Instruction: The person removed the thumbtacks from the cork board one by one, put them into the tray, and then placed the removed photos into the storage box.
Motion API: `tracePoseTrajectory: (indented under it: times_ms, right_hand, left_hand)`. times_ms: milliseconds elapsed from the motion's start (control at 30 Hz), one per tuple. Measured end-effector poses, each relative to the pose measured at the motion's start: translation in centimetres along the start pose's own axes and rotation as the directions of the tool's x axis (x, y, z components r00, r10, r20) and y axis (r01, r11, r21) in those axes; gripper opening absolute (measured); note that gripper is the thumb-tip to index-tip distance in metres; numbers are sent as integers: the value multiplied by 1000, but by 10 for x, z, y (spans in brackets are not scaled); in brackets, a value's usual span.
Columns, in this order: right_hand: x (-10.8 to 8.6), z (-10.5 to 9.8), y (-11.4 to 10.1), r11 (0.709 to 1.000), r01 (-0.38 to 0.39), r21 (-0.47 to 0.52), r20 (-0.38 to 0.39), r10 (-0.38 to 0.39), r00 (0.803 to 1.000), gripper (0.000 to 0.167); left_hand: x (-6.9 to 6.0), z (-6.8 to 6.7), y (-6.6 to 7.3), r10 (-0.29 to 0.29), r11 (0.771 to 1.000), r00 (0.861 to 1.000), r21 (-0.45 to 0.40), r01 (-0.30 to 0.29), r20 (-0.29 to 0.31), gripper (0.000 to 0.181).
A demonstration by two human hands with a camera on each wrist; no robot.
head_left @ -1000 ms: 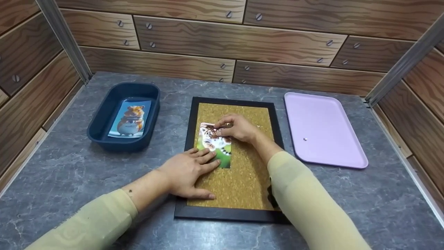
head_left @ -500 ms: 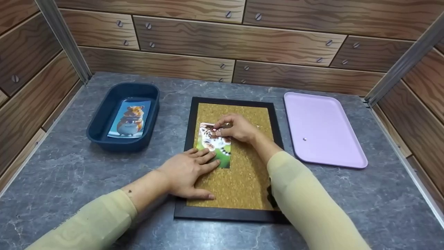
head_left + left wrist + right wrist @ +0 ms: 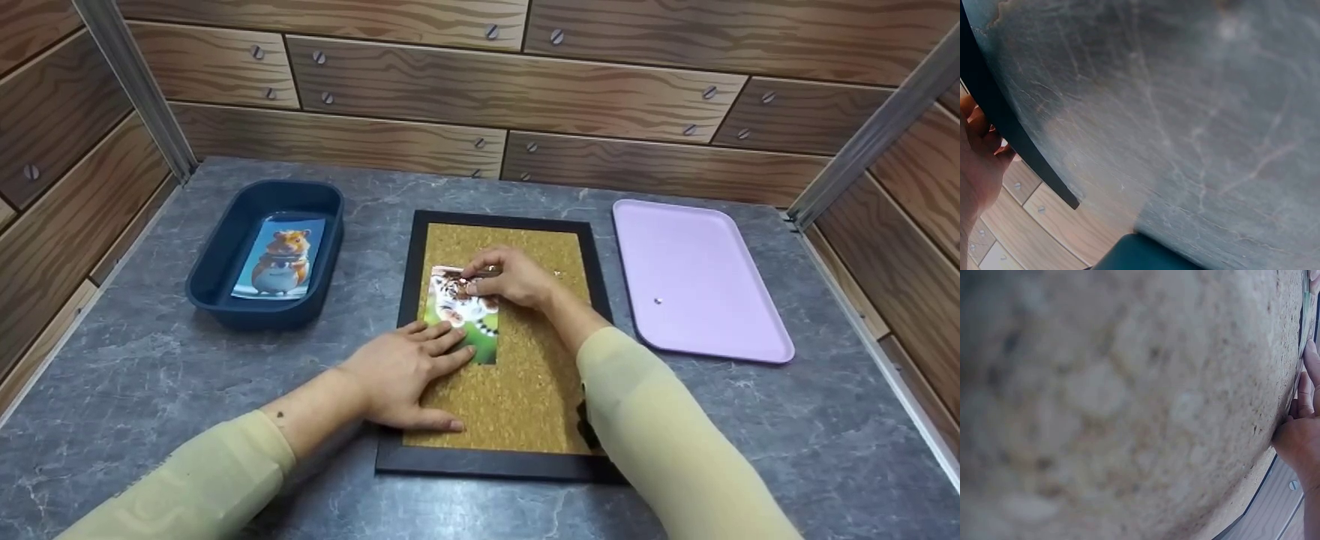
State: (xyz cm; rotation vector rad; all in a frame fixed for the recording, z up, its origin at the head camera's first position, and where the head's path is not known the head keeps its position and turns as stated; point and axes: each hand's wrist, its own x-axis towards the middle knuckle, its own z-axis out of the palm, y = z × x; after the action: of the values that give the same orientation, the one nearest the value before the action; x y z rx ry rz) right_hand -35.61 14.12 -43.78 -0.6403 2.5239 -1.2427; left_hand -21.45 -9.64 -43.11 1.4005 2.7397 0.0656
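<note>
**Nothing's really moved since a second ago, just the camera drifting a hair**

So both hands are parked where they were in the earlier frame. Everything has slid a touch to the left together, so I'd put that down to the head moving, not the stuff. For the work in hand I'd call that a steady hold: the tiger card (image 3: pixel 470 309) hasn't slipped, and it's still flat on the left half of the corkboard (image 3: pixel 517 390).

Left hand (image 3: pixel 401 371) is spread out flat, fingers straight, fingertips over the card's lower left and thumb down on the cork. Not gripping anything. Right hand (image 3: pixel 517 277) has thumb and index finger curled in near the top of the card, pinching what looks like a tiny shiny pin (image 3: pixel 464 280). Can't tell how deep it's in, and the right wrist view is mostly blurry cork, so no help there.

Containers: dark blue bin (image 3: pixel 262 319) on the left of the surface (image 3: pixel 375 262) has a hamster card (image 3: pixel 281 259) lying face up in it. Can't say if more are underneath. Over on the right, the lilac tray (image 3: pixel 709 262) carries one small silvery bit (image 3: pixel 658 301), maybe another pin.
</note>
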Motion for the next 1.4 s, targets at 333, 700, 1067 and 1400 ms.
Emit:
tracePoseTrajectory:
  times_ms: [333, 700, 1067, 1400]
  right_hand:
    - [0, 0, -1, 1000, -2, 16, -3, 2, 1000, 27]
    - [0, 2, 1, 998, 1, 68, -23, 0, 1000, 23]
    - [-1, 4, -3, 986, -49, 161, -14, 52, 999, 16]
    - [1, 3, -4, 991, -66, 116, -19, 69, 997, 30]
  left_hand:
    - [-1, 0, 0, 5, 1000, 1000, 0, -5, -11, 101]
    - [0, 1, 0, 9, 1000, 1000, 8, -9, -8, 100]
    - [0, 2, 0, 6, 1000, 1000, 11, -6, -3, 101]
    - [0, 1, -1, 2, 1000, 1000, 9, -2, 9, 101]
